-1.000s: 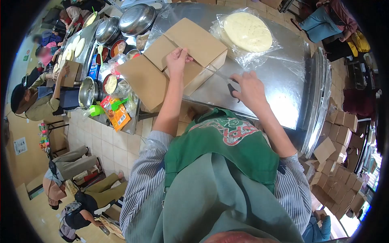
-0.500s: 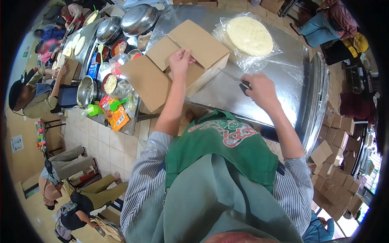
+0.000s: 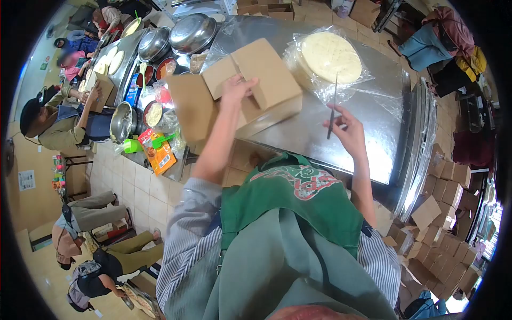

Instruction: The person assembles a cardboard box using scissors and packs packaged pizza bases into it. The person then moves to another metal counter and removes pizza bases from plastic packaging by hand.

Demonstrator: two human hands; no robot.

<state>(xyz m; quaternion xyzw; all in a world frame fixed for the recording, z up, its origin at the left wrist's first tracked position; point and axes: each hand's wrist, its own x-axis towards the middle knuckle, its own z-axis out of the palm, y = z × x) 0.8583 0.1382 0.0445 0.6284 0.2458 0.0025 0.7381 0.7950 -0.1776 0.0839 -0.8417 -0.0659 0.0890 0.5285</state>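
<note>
My left hand [image 3: 238, 89] is on the brown cardboard box [image 3: 265, 74], its bent fingers gripping a top flap at the edge between two flaps. A side flap [image 3: 193, 104] sticks out to the left under my forearm. My right hand [image 3: 346, 130] holds a knife [image 3: 332, 120] by its dark handle, the thin blade pointing up and away over the metal table. Beyond the blade lies a stack of round, pale flat dough bases [image 3: 330, 57] in clear plastic, apart from the knife as far as I can tell.
Left on the table are metal bowls [image 3: 193, 33], a bowl of shredded white food [image 3: 153, 113], an orange pouch [image 3: 158, 153] and a green scoop [image 3: 132, 145]. A co-worker [image 3: 58, 120] handles another box at the left. Piled cartons [image 3: 445, 240] stand at the right.
The knife has swung from pointing left to pointing away, and my right hand has turned and opened its grip somewhat. The box's left flap has tilted upward; my left hand stays at the flaps.
</note>
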